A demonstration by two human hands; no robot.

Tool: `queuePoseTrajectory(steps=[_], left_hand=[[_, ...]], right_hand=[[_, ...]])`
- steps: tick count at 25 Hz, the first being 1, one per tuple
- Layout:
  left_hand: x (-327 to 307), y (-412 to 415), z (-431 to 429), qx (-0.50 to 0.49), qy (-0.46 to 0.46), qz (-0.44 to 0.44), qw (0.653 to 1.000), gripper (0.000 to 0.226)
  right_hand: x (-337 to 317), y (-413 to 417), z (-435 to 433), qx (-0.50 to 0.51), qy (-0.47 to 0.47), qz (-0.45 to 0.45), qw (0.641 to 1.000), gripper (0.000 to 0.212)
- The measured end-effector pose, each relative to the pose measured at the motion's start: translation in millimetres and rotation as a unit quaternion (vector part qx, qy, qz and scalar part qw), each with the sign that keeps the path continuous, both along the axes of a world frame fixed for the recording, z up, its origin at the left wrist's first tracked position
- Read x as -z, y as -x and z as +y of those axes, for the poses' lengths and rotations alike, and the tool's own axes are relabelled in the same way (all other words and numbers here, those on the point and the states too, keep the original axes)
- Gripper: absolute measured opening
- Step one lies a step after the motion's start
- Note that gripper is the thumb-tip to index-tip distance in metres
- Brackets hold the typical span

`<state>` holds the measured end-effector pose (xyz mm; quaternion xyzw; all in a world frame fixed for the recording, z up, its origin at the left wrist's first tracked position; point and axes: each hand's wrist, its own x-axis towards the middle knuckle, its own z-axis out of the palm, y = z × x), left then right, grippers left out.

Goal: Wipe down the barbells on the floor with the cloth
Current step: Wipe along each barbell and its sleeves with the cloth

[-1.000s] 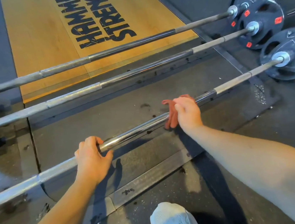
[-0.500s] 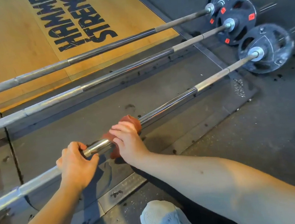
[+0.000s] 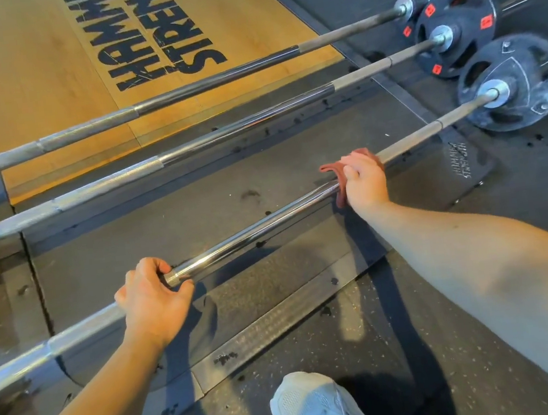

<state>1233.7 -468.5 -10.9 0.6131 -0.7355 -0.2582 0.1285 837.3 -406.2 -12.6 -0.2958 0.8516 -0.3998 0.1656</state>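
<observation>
Seen from the head camera, three barbells lie side by side on the speckled grey rubber floor point(image 3: 510, 230), each running from about 8 o'clock up to 2 o'clock. The work is on the nearest barbell point(image 3: 251, 229), a long chrome steel bar ending in a round black iron weight plate point(image 3: 535, 71) at 2 o'clock.

The left hand point(image 3: 153, 301), toward 7 o'clock of centre, has its fingers curled over a knurled stretch of that bar with the thumb on the near side, a full grip. The right hand point(image 3: 364, 182), toward 2 o'clock of centre, is closed round the bar through a small rust-red cloth point(image 3: 332, 172), which is folded over the shaft and pokes out at the hand's 9 o'clock side.

To wipe well, squeeze so the cloth wraps the whole shaft, not just its top. Draw long strokes out toward the plate and back toward the left hand. The left hand should anchor the bar against rolling, or turn it slightly between strokes so the underside meets the cloth. Knurling will likely drag at the fabric, so use slower, firmer passes there. The patch under the left hand needs a change of grip.

The middle barbell point(image 3: 222, 134), grey steel, and the far barbell point(image 3: 215, 76), darker steel lying across the pale wooden lifting platform point(image 3: 43, 80) at 11 o'clock, have no hand on them. Whether they are clean, I cannot tell.
</observation>
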Motion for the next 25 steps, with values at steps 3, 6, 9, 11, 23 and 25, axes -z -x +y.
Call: queuePoseTrajectory(steps=[3,6,9,11,23,25], left_hand=[[1.8,-4.2,1.5,-0.003,0.0,0.003,1.0,0.035],[1.8,-5.1,0.5,0.0,-0.005,-0.004,1.0,0.034],[-1.7,-5.3,-0.5,0.01,-0.022,-0.009,1.0,0.033],[-6.2,-6.3,-2.7,0.009,-0.045,-0.004,0.999,0.031],[-82.6,-63.2,12.7,0.07,-0.098,-0.19,0.974,0.034],[-107.0,-77.4,21.1,0.056,-0.09,-0.188,0.976,0.034]], right_hand=[[7.0,-29.8,-10.8,0.032,0.008,-0.001,0.999,0.029],[14.7,-84.4,-17.0,-0.021,-0.006,0.03,0.999,0.031],[15.9,-154.8,-14.0,-0.108,0.003,0.027,0.994,0.038],[4.2,-190.4,-9.7,-0.166,-0.016,-0.039,0.985,0.033],[-108.4,-204.2,-17.0,-0.263,-0.071,-0.104,0.956,0.022],[-141.5,-219.1,-24.7,-0.3,-0.059,-0.092,0.948,0.021]])
